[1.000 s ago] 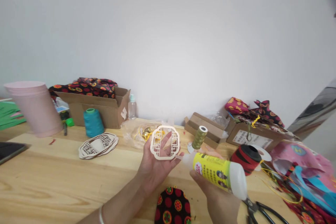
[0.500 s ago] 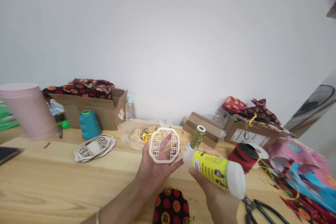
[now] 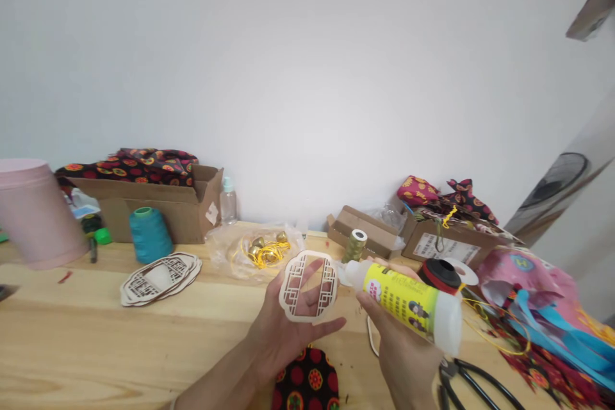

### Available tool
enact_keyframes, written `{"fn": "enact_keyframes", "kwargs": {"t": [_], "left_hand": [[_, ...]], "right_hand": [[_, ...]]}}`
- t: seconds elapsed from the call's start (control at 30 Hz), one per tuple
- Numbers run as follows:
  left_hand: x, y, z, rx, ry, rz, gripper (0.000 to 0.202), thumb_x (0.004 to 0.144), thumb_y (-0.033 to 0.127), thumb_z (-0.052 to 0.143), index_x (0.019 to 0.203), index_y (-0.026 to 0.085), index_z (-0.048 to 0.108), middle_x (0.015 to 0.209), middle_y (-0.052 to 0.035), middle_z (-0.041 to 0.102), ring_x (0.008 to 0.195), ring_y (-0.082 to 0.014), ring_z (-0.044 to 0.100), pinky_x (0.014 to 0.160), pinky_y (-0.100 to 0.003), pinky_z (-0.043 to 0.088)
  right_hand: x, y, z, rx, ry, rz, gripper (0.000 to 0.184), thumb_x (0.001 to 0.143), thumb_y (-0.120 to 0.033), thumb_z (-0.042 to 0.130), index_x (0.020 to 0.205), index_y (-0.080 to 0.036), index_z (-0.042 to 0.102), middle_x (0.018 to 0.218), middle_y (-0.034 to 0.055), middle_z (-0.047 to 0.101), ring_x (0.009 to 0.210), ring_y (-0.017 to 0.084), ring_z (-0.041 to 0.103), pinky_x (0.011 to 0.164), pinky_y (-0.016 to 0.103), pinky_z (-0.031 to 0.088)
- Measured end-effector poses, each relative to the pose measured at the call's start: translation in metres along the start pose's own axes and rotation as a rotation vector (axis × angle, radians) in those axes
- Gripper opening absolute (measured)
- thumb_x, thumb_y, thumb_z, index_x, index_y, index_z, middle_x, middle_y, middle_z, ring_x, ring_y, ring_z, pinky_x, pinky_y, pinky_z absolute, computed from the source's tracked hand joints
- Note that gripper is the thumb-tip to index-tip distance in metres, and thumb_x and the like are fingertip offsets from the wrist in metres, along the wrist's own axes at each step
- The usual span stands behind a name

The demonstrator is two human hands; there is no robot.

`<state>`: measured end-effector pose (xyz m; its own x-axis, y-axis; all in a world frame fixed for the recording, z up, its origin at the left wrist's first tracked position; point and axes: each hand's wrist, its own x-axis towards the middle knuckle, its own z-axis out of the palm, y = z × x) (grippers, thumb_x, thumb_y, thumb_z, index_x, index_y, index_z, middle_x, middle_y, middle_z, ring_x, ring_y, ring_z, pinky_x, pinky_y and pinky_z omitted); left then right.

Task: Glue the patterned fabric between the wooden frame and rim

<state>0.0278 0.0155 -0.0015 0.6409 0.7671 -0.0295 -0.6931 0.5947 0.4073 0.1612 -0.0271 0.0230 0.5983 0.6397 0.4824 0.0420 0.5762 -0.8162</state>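
Left hand (image 3: 291,330) holds a lattice frame (image 3: 307,318) above the worktop (image 3: 144,346) while right hand (image 3: 404,353) grips a yellow-labelled bottle (image 3: 408,302)

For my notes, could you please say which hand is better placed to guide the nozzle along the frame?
Right hand, probably: it holds the bottle, nozzle toward the frame in the left hand.

The pink bin (image 3: 41,221) is running off the left edge, the patterned fabric piece (image 3: 310,381) off the bottom centre; lower right, the right hand (image 3: 401,339) is covering part of a pale-rimmed piece (image 3: 369,336).
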Motion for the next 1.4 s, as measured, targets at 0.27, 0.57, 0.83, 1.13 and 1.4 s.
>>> {"fn": "enact_keyframes", "kwargs": {"t": [0.27, 0.57, 0.83, 1.13, 1.4], "left_hand": [[0.002, -0.008, -0.004, 0.066, -0.016, -0.019, 0.045, 0.082, 0.044, 0.039, 0.119, 0.02, 0.047, 0.105, -0.0147, 0.064, 0.093, -0.0248, 0.058, 0.087, -0.054, 0.036], [0.003, -0.013, -0.01, 0.142, -0.067, 0.011, 0.038, 0.084, 0.04, 0.041, 0.111, 0.019, 0.057, 0.102, -0.0112, 0.067, 0.095, -0.0229, 0.058, 0.081, -0.042, 0.044], [0.004, -0.012, -0.006, 0.128, -0.003, 0.034, 0.038, 0.083, 0.04, 0.044, 0.113, 0.02, 0.055, 0.101, -0.0107, 0.067, 0.091, -0.0222, 0.06, 0.085, -0.046, 0.043], [0.001, 0.014, -0.006, 0.12, 0.135, 0.151, 0.044, 0.084, 0.038, 0.044, 0.125, 0.024, 0.043, 0.11, -0.0066, 0.065, 0.105, -0.021, 0.055, 0.097, -0.051, 0.034], [-0.004, 0.033, 0.001, 0.405, 0.195, 0.252, 0.046, 0.076, 0.032, 0.057, 0.121, 0.028, 0.047, 0.113, -0.0026, 0.063, 0.11, -0.0217, 0.052, 0.094, -0.041, 0.039]], "right_hand": [[-0.003, -0.003, 0.005, -0.036, 0.017, -0.032, 0.039, 0.054, -0.02, 0.076, 0.09, -0.02, 0.061, 0.088, 0.0066, 0.065, 0.077, 0.021, 0.062, 0.065, 0.032, 0.055], [-0.008, -0.005, 0.01, -0.046, 0.004, -0.001, 0.039, 0.05, -0.023, 0.078, 0.084, -0.021, 0.059, 0.093, 0.006, 0.065, 0.079, 0.022, 0.061, 0.063, 0.031, 0.053], [-0.004, -0.002, 0.007, 0.225, 0.14, 0.243, 0.047, 0.046, -0.023, 0.081, 0.088, -0.021, 0.06, 0.069, -0.0013, 0.068, 0.068, 0.017, 0.066, 0.058, 0.023, 0.056], [0.022, -0.016, -0.01, 0.413, -0.199, 1.069, 0.024, 0.077, -0.036, 0.061, 0.086, -0.014, 0.057, 0.056, 0.0002, 0.063, 0.031, 0.003, 0.046, 0.034, 0.013, 0.045], [0.037, -0.001, -0.003, 0.35, -0.39, 1.581, 0.031, 0.09, -0.032, 0.036, 0.08, -0.01, 0.055, 0.056, 0.0019, 0.059, 0.04, 0.006, 0.057, 0.039, 0.013, 0.05]]}}
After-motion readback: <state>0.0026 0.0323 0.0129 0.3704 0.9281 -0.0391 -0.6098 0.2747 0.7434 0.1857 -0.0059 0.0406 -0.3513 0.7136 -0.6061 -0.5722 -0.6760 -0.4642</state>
